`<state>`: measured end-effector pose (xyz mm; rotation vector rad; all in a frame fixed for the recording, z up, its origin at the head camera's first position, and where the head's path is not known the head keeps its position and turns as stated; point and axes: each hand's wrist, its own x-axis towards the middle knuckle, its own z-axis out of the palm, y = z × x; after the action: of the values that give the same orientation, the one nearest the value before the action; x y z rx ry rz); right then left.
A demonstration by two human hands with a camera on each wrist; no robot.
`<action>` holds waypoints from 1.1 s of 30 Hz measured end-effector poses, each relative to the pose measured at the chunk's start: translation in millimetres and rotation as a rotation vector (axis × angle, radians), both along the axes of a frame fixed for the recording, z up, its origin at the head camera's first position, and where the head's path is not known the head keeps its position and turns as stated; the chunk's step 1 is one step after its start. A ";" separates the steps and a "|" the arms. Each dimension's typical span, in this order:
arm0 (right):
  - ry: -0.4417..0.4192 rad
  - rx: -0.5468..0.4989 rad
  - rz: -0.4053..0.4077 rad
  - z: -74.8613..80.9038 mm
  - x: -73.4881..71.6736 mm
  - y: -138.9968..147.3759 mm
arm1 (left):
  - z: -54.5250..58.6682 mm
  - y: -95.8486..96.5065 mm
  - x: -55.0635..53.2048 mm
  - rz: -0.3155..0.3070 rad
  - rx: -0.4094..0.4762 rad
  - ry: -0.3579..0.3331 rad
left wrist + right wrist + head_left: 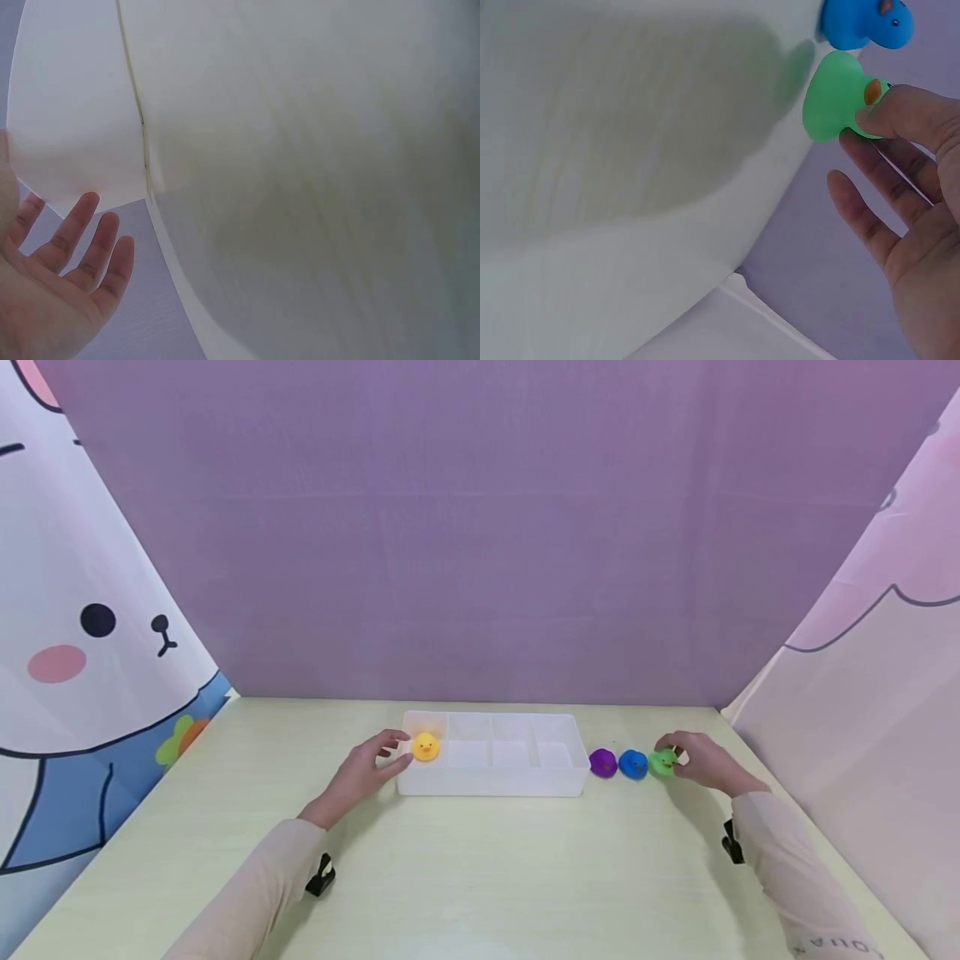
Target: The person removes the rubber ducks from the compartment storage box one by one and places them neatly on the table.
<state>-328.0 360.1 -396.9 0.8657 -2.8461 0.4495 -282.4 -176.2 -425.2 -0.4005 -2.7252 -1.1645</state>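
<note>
At the left end of a white divided tray [491, 782] is my left hand [369, 770], its fingers spread and loosely bent, holding nothing. In the left wrist view these fingers [101, 251] lie beside the tray's pale wall [75, 97]; whether they touch it I cannot tell. A yellow rubber duck [425, 747] sits in the leftmost compartment. To the right of the tray, my right hand [708, 763] pinches a green rubber duck [832, 97] between thumb and fingers. Left of it stand a blue rubber duck [633, 765] and a purple one, a rubber duck [603, 763] beside the tray.
The pale wooden table [480, 877] ends at a purple backdrop [480, 543]. Printed curtains hang on both sides, with a cartoon animal [97, 693] at left. Both sleeves carry a small black strap piece.
</note>
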 end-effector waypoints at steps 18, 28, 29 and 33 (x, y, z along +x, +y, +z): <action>-0.006 -0.029 -0.049 -14.1 -2.0 4.3 | 0.4 -0.2 -0.7 0.001 0.002 0.004; -0.013 -0.044 -0.064 -16.1 -0.6 3.0 | 1.8 1.0 1.7 0.007 -0.011 -0.002; -0.013 -0.043 -0.066 -16.3 -0.6 2.8 | 2.0 1.2 1.9 0.008 -0.011 -0.002; -0.011 -0.027 -0.064 -15.8 -1.3 3.5 | 2.5 1.7 2.1 0.007 -0.008 0.000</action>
<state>-329.3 363.6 -412.7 0.7667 -2.8613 0.4851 -280.2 -174.5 -422.7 -0.3915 -2.7297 -1.1517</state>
